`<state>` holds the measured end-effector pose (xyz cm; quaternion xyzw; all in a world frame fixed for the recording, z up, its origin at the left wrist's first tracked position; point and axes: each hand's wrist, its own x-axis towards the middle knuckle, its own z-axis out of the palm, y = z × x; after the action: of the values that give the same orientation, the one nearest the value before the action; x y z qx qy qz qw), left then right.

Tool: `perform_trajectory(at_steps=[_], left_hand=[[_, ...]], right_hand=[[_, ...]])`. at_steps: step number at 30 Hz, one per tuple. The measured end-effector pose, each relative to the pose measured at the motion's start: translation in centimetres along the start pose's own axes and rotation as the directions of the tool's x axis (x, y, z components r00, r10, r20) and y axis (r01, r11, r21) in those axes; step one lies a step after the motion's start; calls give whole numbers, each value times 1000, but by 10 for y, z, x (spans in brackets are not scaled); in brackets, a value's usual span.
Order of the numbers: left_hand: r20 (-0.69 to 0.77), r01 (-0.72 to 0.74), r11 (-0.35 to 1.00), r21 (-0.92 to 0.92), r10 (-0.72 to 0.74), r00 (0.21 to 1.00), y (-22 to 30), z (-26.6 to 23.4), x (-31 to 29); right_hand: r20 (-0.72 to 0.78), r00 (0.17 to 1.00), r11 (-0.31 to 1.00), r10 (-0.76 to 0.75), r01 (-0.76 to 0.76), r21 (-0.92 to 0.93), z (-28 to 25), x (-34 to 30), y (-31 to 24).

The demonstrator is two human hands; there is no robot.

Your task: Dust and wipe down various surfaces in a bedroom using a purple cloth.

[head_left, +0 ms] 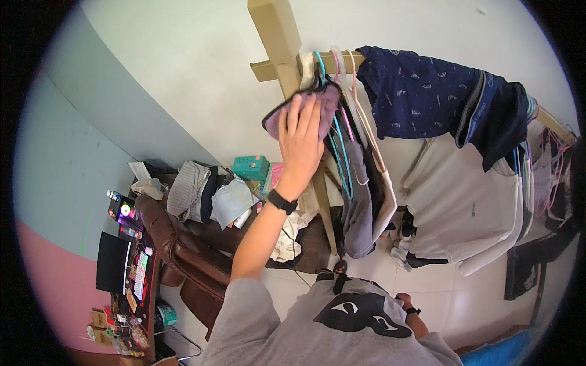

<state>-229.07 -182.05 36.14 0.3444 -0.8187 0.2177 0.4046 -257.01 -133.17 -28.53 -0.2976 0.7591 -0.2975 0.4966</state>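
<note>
Raised to the garment rack, my left hand (300,137) lies with its fingers stretched over a mauve cloth piece with black trim (273,123), which looks like a cap. The thumb is hidden. The mauve piece rests against the end post of the beige rack (276,30), beside a blue hanger (345,160) and a grey garment (360,213). Low by my right hip, my right hand (403,299) has its fingers curled in, and no object shows in it. Both wrists wear black bands.
Dark blue patterned shorts (421,94) drape over the rack's bar, with pale shirts (464,195) hanging beneath. At left are a brown leather chair (168,235), piled clothes (192,189), a teal box (251,166) and a desk with a monitor (113,263) and lit keyboard (141,276).
</note>
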Motion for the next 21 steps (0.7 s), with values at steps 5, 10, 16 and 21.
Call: perform_trajectory(at_steps=[5, 10, 16, 21], left_hand=[[99, 107, 974, -201, -89, 991, 19, -6, -38], [20, 219, 742, -634, -267, 964, 1, -6, -55], [-352, -73, 884, -462, -107, 930, -11, -37, 48], [-130, -135, 982, -132, 118, 984, -30, -5, 19]], right_hand=[[65, 986, 957, -155, 166, -236, -6, -1, -2], [11, 960, 959, 280, -280, -39, -19, -10, -60], [50, 911, 862, 410, -405, 305, -30, -12, -114], [96, 916, 832, 391, -396, 389, -23, -16, -118]])
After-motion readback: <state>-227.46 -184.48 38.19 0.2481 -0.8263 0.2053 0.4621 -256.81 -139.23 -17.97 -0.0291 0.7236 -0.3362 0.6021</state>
